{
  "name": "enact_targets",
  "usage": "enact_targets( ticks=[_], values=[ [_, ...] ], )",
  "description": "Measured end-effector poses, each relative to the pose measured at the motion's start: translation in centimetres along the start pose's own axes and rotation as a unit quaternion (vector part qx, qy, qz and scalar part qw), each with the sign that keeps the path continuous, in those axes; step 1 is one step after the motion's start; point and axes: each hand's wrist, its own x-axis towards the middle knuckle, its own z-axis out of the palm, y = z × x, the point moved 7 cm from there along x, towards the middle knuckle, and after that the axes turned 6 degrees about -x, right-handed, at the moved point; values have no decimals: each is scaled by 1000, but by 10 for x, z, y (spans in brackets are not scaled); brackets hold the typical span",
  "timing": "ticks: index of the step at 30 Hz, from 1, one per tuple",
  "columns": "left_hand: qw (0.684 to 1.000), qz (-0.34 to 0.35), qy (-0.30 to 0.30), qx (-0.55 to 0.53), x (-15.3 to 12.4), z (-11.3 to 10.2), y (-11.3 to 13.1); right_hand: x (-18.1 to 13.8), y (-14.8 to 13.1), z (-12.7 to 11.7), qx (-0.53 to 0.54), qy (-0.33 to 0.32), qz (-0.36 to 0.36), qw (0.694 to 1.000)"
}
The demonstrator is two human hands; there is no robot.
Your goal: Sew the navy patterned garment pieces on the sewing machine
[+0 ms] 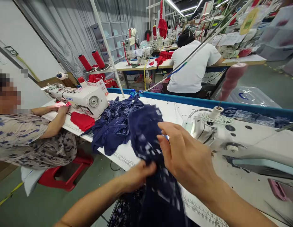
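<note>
A navy lace garment piece (146,129), smeared by motion, hangs in front of me over the table edge and down towards my lap. My left hand (143,173) is closed on its side edge, thumb on top. To the right of the cloth, my right hand (184,148) is raised with thumb and forefinger apart, its fingertips close to the lace; whether they touch it I cannot tell. Behind the piece, a heap of similar navy lace pieces (113,126) lies on the white table (124,154).
A white sewing machine (231,145) stands at right, with a pink-handled tool (278,189) beside it. At left, a co-worker (25,135) sews red cloth (82,121) at another machine (82,97). A thread stand pole (108,47) rises behind the heap. Another person (189,66) sits beyond.
</note>
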Motion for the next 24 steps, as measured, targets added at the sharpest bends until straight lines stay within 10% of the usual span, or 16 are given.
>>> enact_targets(
  ticks=[4, 9, 11, 15, 24],
  values=[
    [973, 49, 214, -69, 33, -64, 5, -59, -3, 12, 66, -31, 4, 997],
    [898, 140, 366, 201, 3, -95, 3, -167, -2, 49, 60, -177, -30, 982],
    [843, 258, 286, 375, 0, -62, 16, -185, -1, 56, 45, -196, -46, 979],
    [763, 323, -85, 554, 23, 20, -6, -181, 12, 56, 61, -200, -42, 977],
    [711, 214, -41, 668, 55, 21, -20, -171, 92, 81, -124, -225, 51, 965]
  ],
)
